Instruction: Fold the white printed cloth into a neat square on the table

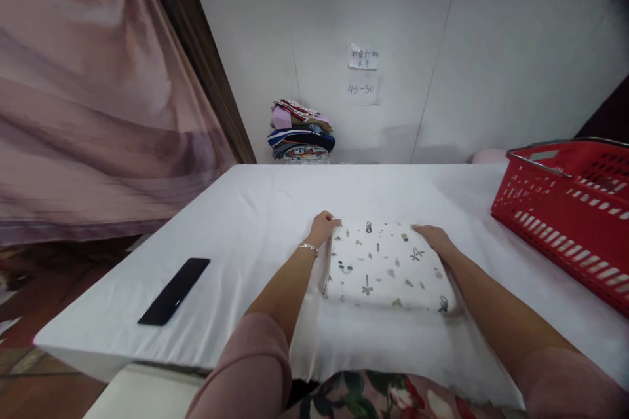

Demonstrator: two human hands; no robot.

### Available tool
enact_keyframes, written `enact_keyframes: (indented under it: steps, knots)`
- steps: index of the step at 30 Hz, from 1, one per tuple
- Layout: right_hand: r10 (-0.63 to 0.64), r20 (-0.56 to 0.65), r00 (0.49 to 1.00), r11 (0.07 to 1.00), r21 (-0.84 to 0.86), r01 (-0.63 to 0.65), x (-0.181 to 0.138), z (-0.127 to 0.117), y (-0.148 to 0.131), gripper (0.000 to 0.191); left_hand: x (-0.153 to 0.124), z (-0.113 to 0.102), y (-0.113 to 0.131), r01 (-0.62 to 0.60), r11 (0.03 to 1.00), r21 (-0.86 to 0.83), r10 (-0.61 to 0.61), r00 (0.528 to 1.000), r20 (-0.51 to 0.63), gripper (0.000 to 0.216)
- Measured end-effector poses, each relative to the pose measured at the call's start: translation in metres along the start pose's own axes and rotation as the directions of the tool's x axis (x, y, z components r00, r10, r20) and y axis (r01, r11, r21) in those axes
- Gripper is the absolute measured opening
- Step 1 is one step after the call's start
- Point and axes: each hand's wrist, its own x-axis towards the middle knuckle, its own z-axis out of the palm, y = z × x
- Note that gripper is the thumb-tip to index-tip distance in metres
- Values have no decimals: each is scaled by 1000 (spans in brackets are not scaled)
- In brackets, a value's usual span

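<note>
A folded white cloth (386, 267) with small dark prints lies on the white-covered table (255, 209) in front of me. My left hand (323, 226), with a bracelet at the wrist, grips the cloth's far left corner with curled fingers. On the far right corner rests my right hand (435, 240), its fingers lying over the top of the cloth and closed on its edge.
A black phone (174, 291) lies near the table's left front edge. A red plastic basket (572, 209) stands at the right. A pile of folded clothes (301, 131) sits behind the table by the white wall. A pink curtain (93, 91) hangs at the left.
</note>
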Motion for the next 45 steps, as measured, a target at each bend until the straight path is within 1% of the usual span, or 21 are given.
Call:
enact_keyframes:
  steps: [2, 6, 9, 11, 12, 14, 16, 18, 21, 23, 25, 27, 30, 33, 35, 36, 38, 40, 43, 45]
  knots:
    - [14, -3, 1000, 1000, -3, -14, -4, 0, -3, 29, 0, 4, -3, 22, 1000, 5, -21, 999, -37, 16]
    - [28, -17, 999, 1000, -5, -28, -9, 1, -9, 27, -1, 9, -5, -3, 998, 55, 7, 996, -86, 19]
    - [20, -32, 999, 1000, -15, -21, -9, 1, -10, 25, -1, 12, -5, 21, 989, 147, -7, 996, -94, 20]
    - [21, -49, 999, 999, -28, -22, -9, 1, -10, 24, 0, 12, -4, 9, 980, 199, 6, 997, -77, 19]
    - [23, -56, 998, 999, -31, -25, -9, 1, -10, 25, 0, 12, -4, -26, 976, 217, 41, 997, -65, 19]
    - [30, -64, 998, 999, -24, -31, -8, 2, -9, 28, 0, 10, -3, -142, 959, 243, 155, 987, -34, 23]
    - [34, -88, 995, 999, -3, -35, -8, 2, -8, 32, -2, 7, -2, -278, 924, 264, 286, 958, 9, 22]
    - [34, -125, 992, 999, 14, -33, -6, 2, -8, 37, -4, 5, 1, -378, 884, 275, 373, 925, 72, 16]
    - [0, -122, 993, 1000, -13, -1, -1, 1, -6, 46, -8, 2, 7, -447, 846, 291, 413, 894, 174, 13]
    - [-67, -104, 992, 993, -101, 56, 3, 0, -5, 47, -9, 2, 11, -470, 827, 309, 416, 881, 226, 10]
    - [-172, -103, 980, 962, -231, 144, 8, 0, -5, 47, -8, 2, 14, -485, 814, 319, 421, 872, 251, 5]
    - [-296, -79, 952, 901, -353, 251, 11, 2, -6, 48, -7, 2, 16, -483, 817, 315, 418, 872, 253, 4]
    - [-439, 36, 898, 783, -475, 402, 13, 7, -7, 43, -5, 5, 19, -395, 870, 296, 341, 914, 218, 5]
    - [-523, 136, 841, 675, -537, 506, 12, 10, -10, 32, -4, 9, 22, -275, 914, 297, 220, 954, 206, 8]
    - [-566, 152, 811, 633, -551, 545, 9, 9, -12, 27, -3, 12, 23, -247, 914, 321, 189, 961, 203, 9]
    - [-576, 153, 803, 621, -557, 552, 8, 8, -13, 25, -3, 14, 23, -246, 909, 337, 188, 963, 195, 10]
    - [-572, 146, 807, 613, -578, 539, 5, 7, -16, 22, -1, 17, 22, -256, 893, 372, 204, 964, 172, 10]
    - [-553, 121, 825, 616, -607, 502, 2, 6, -19, 22, 0, 21, 22, -273, 871, 408, 227, 961, 157, 10]
    - [-481, 71, 874, 658, -629, 413, 0, 7, -22, 23, 1, 27, 23, -274, 847, 456, 234, 961, 144, 9]
    - [-419, 66, 906, 687, -629, 363, 1, 8, -23, 24, 0, 28, 24, -263, 839, 476, 225, 965, 137, 9]
